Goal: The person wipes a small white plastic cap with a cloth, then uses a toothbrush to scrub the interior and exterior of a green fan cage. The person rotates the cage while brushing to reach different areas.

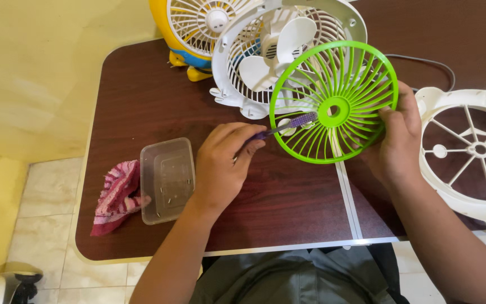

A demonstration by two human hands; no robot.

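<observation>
Green fan grille [338, 104], a round guard of thin plastic spokes about a central hub, held tilted above the dark counter [142, 107] in front of a white fan body [254, 62] whose blades show. By its look the grille is light and fairly stiff at the rim, while the slender spokes would likely flex or snap under pressure; the outer ring appears the safest place to take hold. The right hand [395, 141] is closed on that ring at the grille's right edge, thumb across the spokes and fingers behind. The left hand [220, 166] is curled tight about the handle of a purple toothbrush [288, 125], whose bristled head lies against the spokes left of the hub. Near the left hand stand a clear plastic tray [167, 179] and a pink cloth [116, 194]; a white rear housing [471, 152] lies at the right.
</observation>
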